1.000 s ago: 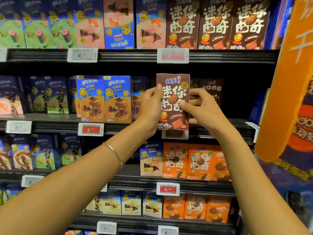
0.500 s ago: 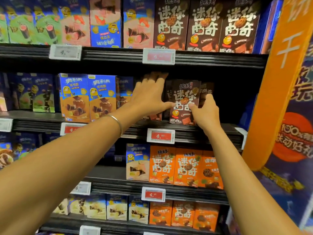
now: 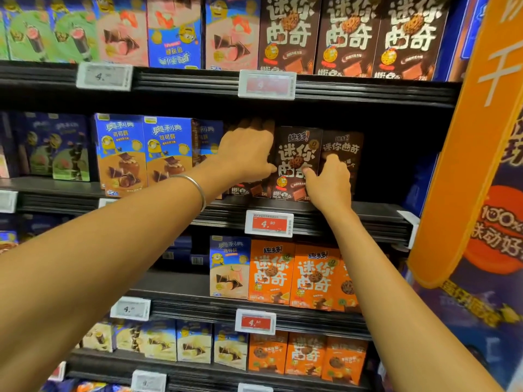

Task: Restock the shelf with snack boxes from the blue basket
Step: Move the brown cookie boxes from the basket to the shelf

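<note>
As the dark brown cardboard snack box (image 3: 295, 147) stands mid-frame on the black shelf (image 3: 368, 219), my right hand (image 3: 329, 181) grip pinches it, left hand (image 3: 246, 154) grip spread.

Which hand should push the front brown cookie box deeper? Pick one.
Likely the right hand: it pinches the brown cardboard cookie box at its right edge, thumb on the front. The left hand lies across the neighbouring brown box instead.
</note>
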`<action>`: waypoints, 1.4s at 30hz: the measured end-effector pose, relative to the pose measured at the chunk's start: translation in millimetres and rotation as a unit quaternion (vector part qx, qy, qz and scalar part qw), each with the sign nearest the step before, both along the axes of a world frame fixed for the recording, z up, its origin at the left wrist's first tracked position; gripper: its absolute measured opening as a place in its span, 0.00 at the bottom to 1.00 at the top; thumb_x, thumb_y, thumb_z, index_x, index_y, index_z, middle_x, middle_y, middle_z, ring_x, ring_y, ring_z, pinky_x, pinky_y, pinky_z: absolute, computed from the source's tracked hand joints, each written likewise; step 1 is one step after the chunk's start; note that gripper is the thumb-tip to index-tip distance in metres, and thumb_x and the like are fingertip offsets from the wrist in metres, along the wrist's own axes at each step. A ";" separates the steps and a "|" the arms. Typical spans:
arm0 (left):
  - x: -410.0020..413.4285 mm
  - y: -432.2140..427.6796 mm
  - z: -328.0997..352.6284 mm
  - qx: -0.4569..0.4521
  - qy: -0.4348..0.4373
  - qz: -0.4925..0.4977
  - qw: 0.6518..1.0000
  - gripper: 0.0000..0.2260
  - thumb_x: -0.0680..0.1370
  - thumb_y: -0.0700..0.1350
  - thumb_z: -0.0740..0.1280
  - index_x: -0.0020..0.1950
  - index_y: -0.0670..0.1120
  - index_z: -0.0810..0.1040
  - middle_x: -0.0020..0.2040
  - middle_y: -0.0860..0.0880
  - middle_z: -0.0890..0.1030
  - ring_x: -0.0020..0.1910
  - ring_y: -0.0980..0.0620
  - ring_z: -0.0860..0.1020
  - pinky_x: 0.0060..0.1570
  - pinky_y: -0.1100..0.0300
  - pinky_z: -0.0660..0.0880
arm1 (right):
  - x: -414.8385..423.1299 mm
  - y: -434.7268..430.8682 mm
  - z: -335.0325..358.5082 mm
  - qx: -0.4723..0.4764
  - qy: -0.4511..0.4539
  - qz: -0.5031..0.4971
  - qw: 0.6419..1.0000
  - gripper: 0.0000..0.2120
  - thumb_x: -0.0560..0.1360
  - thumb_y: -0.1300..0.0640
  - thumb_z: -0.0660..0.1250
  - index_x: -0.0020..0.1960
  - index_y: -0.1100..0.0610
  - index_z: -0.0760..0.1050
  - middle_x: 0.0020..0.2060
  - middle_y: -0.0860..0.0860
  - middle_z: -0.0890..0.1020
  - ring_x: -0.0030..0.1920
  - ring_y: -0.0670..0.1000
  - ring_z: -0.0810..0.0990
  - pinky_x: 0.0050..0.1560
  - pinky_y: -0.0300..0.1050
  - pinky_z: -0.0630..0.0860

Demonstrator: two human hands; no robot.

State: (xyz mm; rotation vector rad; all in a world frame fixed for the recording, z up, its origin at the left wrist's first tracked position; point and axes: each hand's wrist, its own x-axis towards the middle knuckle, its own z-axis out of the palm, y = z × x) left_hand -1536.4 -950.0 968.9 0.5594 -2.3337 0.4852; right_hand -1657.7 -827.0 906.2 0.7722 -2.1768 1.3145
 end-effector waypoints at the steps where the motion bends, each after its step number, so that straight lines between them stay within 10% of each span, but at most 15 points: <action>1: 0.0 -0.6 -0.6 -0.001 -0.002 0.002 1.000 0.32 0.75 0.59 0.76 0.72 0.45 0.71 0.61 0.42 0.80 0.57 0.36 0.80 0.47 0.46 0.77 | 0.3 -1.2 -0.1 0.000 0.000 0.000 1.000 0.19 0.81 0.50 0.67 0.65 0.60 0.70 0.62 0.58 0.76 0.62 0.59 0.76 0.49 0.48 0.69; 6: 1.8 1.1 -4.1 -0.009 -0.008 0.008 1.000 0.40 0.75 0.56 0.77 0.80 0.45 0.63 0.74 0.41 0.72 0.68 0.35 0.75 0.56 0.43 0.78 | 0.5 -2.4 -1.0 -0.006 -0.012 0.005 1.000 0.17 0.80 0.51 0.68 0.63 0.60 0.70 0.62 0.58 0.76 0.61 0.60 0.77 0.48 0.49 0.70; 16: 12.0 10.1 11.3 0.054 0.001 -0.023 0.998 0.29 0.78 0.61 0.72 0.70 0.43 0.72 0.58 0.40 0.80 0.56 0.36 0.80 0.54 0.44 0.79 | 0.2 11.5 2.3 -0.047 -0.063 0.057 0.995 0.22 0.78 0.51 0.71 0.66 0.60 0.69 0.63 0.57 0.77 0.61 0.57 0.78 0.59 0.57 0.80; 20: 35.0 24.8 4.2 0.142 0.056 -0.119 0.981 0.34 0.80 0.59 0.70 0.79 0.43 0.66 0.70 0.40 0.76 0.70 0.39 0.74 0.66 0.43 0.74 | 19.9 34.3 -4.4 -0.120 -0.045 0.105 0.986 0.20 0.79 0.53 0.69 0.69 0.54 0.70 0.63 0.52 0.77 0.60 0.47 0.78 0.60 0.51 0.80; 23: 74.5 46.2 -30.1 0.192 0.151 -0.228 0.942 0.31 0.82 0.54 0.70 0.82 0.44 0.65 0.77 0.46 0.73 0.77 0.50 0.70 0.75 0.51 0.68 | 54.2 60.2 -21.8 -0.196 -0.064 0.198 0.958 0.17 0.80 0.53 0.69 0.67 0.51 0.74 0.60 0.47 0.80 0.57 0.42 0.80 0.57 0.47 0.82; 29: 168.1 67.2 -187.8 0.327 0.212 -0.328 0.861 0.17 0.83 0.44 0.68 0.70 0.40 0.77 0.61 0.46 0.82 0.61 0.50 0.81 0.60 0.53 0.78 | 135.4 90.4 -126.7 -0.217 -0.239 0.389 0.863 0.10 0.75 0.50 0.69 0.56 0.47 0.80 0.50 0.53 0.87 0.50 0.53 0.86 0.43 0.42 0.82; 36: 285.3 45.6 -429.9 0.675 0.054 -0.068 0.733 0.10 0.83 0.40 0.69 0.63 0.51 0.80 0.51 0.47 0.85 0.48 0.51 0.82 0.50 0.54 0.80 | 220.5 83.6 -351.9 0.023 -0.574 0.247 0.780 0.04 0.80 0.57 0.68 0.52 0.53 0.81 0.49 0.54 0.87 0.47 0.51 0.86 0.41 0.42 0.82; 42: 368.3 35.4 -591.4 0.770 0.006 0.093 0.631 0.06 0.82 0.39 0.70 0.56 0.49 0.81 0.47 0.48 0.85 0.44 0.56 0.83 0.49 0.62 0.80 | 301.4 70.6 -510.8 0.210 -0.676 0.149 0.691 0.07 0.82 0.58 0.66 0.47 0.60 0.78 0.44 0.59 0.79 0.43 0.55 0.77 0.42 0.44 0.72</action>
